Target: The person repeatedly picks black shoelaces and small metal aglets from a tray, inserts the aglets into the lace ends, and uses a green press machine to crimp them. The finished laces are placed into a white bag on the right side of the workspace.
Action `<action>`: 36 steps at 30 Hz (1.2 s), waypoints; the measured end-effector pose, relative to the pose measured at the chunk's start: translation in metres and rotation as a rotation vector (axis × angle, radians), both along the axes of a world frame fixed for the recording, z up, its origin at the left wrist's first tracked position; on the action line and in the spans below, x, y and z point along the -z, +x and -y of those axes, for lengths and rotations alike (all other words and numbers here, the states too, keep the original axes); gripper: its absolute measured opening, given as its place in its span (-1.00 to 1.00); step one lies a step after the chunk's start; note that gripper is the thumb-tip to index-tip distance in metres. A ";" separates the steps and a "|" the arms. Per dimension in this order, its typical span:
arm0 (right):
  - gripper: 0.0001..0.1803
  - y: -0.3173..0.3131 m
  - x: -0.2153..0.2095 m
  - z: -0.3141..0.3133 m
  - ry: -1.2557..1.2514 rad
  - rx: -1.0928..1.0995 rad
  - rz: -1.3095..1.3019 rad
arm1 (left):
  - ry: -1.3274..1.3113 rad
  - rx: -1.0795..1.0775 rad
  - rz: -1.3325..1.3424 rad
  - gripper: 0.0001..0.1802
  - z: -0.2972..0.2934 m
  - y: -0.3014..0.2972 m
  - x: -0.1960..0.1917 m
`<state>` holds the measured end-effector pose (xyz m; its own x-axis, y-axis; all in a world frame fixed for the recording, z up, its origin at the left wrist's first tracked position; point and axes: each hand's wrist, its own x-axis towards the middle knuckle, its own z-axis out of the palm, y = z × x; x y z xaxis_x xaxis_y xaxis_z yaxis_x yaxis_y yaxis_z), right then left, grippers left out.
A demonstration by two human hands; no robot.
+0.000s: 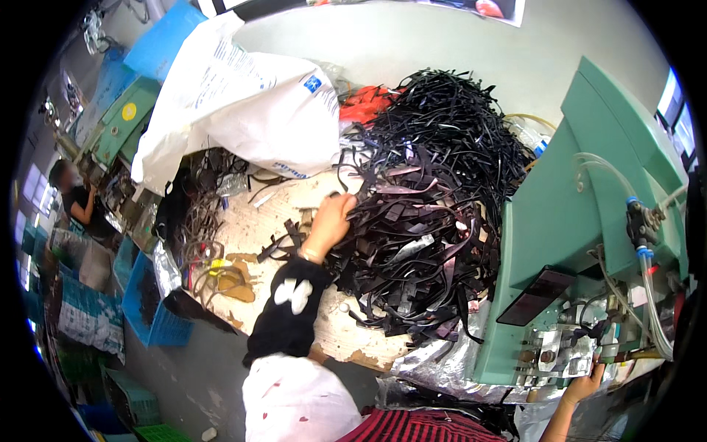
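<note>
My left hand [331, 222] reaches over the table to the left edge of a heap of dark flat strips [412, 250]. Its fingers are closed in a pinch on a black strip [343, 181] at the heap's edge. Low on the right, my right hand [585, 384] is at the metal working parts [554, 353] of a green machine [549, 199]. Those fingers are bent upward and closed against the parts; what they hold, if anything, is hidden. A dark phone-like slab [536, 295] leans on the machine above this hand.
A taller pile of thin black strips [456, 110] rises behind the heap, beside an orange-red bag [364, 104]. A large white sack [243, 103] lies at the back left. Tangled brown strips [202, 214] lie below it. A blue crate [155, 309] stands left; a person [81, 202] sits farther off.
</note>
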<state>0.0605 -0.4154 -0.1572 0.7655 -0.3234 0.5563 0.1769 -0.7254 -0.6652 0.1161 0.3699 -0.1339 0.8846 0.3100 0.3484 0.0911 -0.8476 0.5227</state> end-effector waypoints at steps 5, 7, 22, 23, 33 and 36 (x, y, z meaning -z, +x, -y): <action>-0.75 -0.008 -0.014 -0.018 -0.031 0.022 0.020 | 0.073 -0.178 -0.143 -0.78 0.025 0.011 -0.066; -0.77 -0.001 -0.010 -0.025 -0.055 0.074 0.044 | 0.409 -0.171 0.122 -0.87 0.004 0.035 -0.071; -0.94 -0.015 -0.026 -0.053 0.184 0.144 -0.003 | -0.081 0.242 -0.565 -0.72 -0.020 0.033 -0.118; -0.97 -0.013 -0.031 -0.060 0.184 0.156 0.014 | -0.018 0.140 -0.537 -0.69 -0.021 0.040 -0.111; -0.79 -0.005 -0.027 -0.051 0.076 0.092 0.008 | 0.201 -0.330 -0.234 -0.66 -0.007 0.125 -0.019; -0.83 -0.004 -0.006 -0.037 0.018 0.137 0.048 | 0.300 -0.367 -0.249 -0.70 -0.038 0.128 -0.018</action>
